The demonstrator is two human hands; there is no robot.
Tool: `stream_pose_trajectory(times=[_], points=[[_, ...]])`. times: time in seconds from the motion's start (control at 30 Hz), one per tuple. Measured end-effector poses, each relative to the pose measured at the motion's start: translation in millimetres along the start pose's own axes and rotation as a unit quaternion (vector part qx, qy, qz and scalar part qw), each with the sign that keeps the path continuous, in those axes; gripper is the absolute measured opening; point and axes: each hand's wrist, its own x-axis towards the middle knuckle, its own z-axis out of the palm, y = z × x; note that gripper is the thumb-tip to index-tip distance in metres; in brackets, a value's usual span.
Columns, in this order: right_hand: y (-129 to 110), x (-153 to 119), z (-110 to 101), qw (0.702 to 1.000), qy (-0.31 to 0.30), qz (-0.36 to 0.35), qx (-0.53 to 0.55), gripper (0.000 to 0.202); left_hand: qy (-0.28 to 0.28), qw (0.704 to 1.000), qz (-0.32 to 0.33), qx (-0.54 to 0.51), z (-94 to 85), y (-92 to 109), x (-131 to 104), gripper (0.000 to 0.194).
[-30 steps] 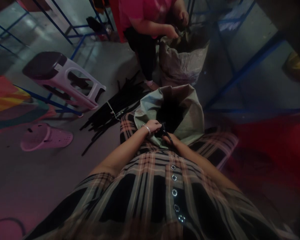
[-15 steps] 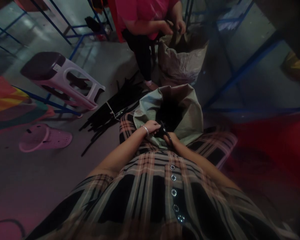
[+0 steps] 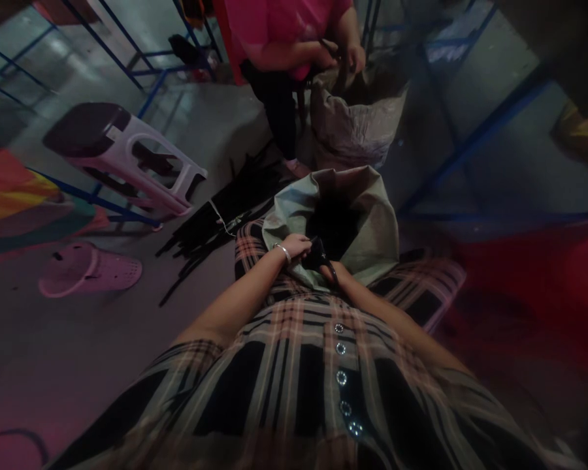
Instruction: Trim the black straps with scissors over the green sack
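Observation:
My right hand (image 3: 341,274) is closed around the black handles of a pair of scissors (image 3: 332,270) at the near rim of a pale green sack (image 3: 379,245). The sack stands open between my knees, with dark contents I cannot make out one by one. My left hand (image 3: 298,247), a bracelet at its wrist, pinches a black piece (image 3: 314,256) just left of the scissors. Dimness blurs where that piece ends and the scissor blades begin.
Long black strips (image 3: 215,209) lie on the floor to the left, partly tied with a white string. Beyond them are a plastic stool (image 3: 142,156) and a pink basket (image 3: 91,271). Opposite, a person in pink (image 3: 289,32) works over another sack (image 3: 357,124). Blue metal frames (image 3: 475,143) stand around.
My left hand has shifted slightly left, and more of the black shape shows between my hands. My right hand stays nearly in place. The other person's hands have moved a little above their sack.

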Motion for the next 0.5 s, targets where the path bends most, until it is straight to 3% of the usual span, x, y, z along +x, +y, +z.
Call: stream_pose_trajectory(times=[0.17, 0.5], points=[[-3.2, -0.2, -1.6, 0.998, -0.010, -0.040, -0.037, 0.019, -0.008, 1.000, 0.005, -0.012, 4.6, 2.8, -1.3, 0.008], [4.3, 2.8, -2.3, 0.993, -0.014, -0.097, -0.072, 0.022, -0.023, 0.995, 0.025, 0.090, 15.5, -5.2, 3.9, 0.013]])
